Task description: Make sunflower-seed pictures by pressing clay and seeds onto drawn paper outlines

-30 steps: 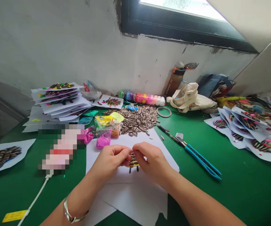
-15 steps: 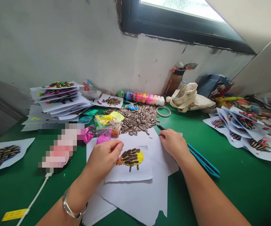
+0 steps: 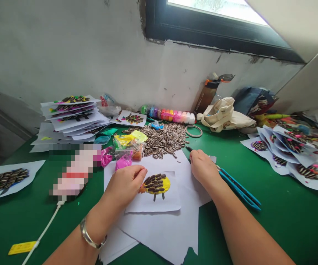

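My left hand (image 3: 127, 183) is closed in a pinch at the left edge of a small picture sheet (image 3: 164, 205); what it holds, if anything, is hidden. On that sheet is an animal figure (image 3: 156, 184) of yellow clay, with sunflower seeds pressed over its left part, an orange end at the left and two dark legs below. Bare yellow shows at its right. My right hand (image 3: 204, 167) rests on the right edge of the loose white sheets (image 3: 170, 232), fingers curled over a black pen (image 3: 188, 148) whose end sticks out beyond them.
A pile of sunflower seeds (image 3: 166, 140) lies ahead, beside bags of coloured clay (image 3: 124, 158). Finished pictures are stacked left (image 3: 73, 121) and right (image 3: 288, 147). A blue zip case (image 3: 240, 189) lies by my right forearm. A tape ring (image 3: 193, 131), cloth bag (image 3: 225, 116) and bottle (image 3: 206, 96) stand behind.
The whole view has shifted slightly. Both hands keep nearly the same places, the left pinched by the picture and the right at the pen.
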`<state>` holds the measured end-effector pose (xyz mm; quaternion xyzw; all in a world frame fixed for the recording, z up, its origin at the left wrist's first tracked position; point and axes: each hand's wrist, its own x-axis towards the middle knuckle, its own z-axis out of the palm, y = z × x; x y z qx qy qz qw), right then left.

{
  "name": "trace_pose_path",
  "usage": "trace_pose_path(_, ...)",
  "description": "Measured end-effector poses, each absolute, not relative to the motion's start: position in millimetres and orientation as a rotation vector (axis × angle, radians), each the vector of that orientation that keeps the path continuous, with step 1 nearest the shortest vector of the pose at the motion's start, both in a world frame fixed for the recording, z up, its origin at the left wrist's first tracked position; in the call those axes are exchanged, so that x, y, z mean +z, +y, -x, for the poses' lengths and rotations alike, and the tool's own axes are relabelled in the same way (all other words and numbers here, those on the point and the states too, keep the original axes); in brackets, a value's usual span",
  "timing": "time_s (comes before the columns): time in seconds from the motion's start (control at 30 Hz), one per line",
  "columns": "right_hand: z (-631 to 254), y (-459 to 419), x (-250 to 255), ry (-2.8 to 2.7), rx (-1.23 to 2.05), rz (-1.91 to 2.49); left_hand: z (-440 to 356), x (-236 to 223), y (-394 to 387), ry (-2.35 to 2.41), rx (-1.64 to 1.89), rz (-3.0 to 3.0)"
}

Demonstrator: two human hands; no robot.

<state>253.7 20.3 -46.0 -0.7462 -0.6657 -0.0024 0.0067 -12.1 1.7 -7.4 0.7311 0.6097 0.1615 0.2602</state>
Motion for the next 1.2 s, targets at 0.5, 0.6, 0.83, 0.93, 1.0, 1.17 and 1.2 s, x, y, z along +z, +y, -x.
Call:
trace_pose_path(0.5,-201,-13,-19,-1.745,1.196,1.469,15,-6,4,1.634,0.398,-1.957)
trace_pose_path(0.6,-199,-15,-19,-1.833,1.174,1.503,15,-7,6,1.636,0.390,-1.952)
trace_pose_path(0.83,-201,-11,-24,-1.942,0.943,1.616,13,-5,7,1.650,0.379,-1.964)
trace_pose_path(0.93,-198,-11,-27,-1.964,0.908,1.636,13,-6,7,1.643,0.383,-1.961)
trace_pose_path(1.0,-196,-11,-29,-1.985,0.894,1.657,14,-7,6,1.637,0.383,-1.949)
trace_pose_path(1.17,-194,-12,-31,-2.021,0.870,1.710,15,-11,6,1.612,0.391,-1.952)
trace_pose_path(1.2,-193,-12,-31,-2.030,0.863,1.718,15,-12,6,1.608,0.394,-1.959)
